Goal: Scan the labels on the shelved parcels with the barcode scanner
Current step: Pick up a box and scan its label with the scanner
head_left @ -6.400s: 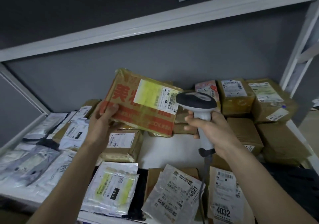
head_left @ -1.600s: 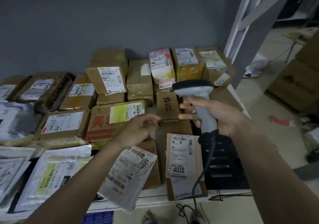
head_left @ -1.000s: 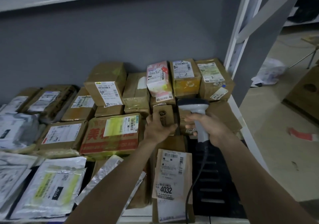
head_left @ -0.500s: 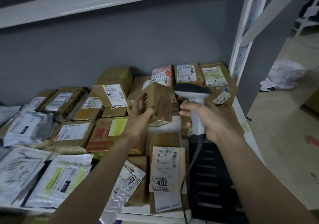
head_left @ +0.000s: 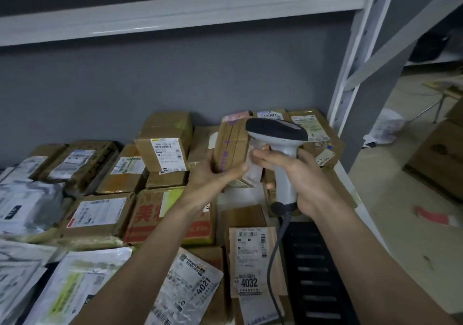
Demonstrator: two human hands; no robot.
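While raised since before: left grip [head_left: 213, 177] clasps box [head_left: 231, 147] | right grip [head_left: 298, 172] clasps scanner [head_left: 278, 137]

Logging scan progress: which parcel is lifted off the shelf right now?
The small brown box with purple tape, gripped by the left hand; all others lie on the shelf.

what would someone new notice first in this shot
Mid-frame, the left hand holds a small brown cardboard box up off the shelf, right beside the grey-and-black corded barcode scanner gripped in the right hand. Below them, a brown parcel with a white label marked 4032 lies at the shelf's front edge.
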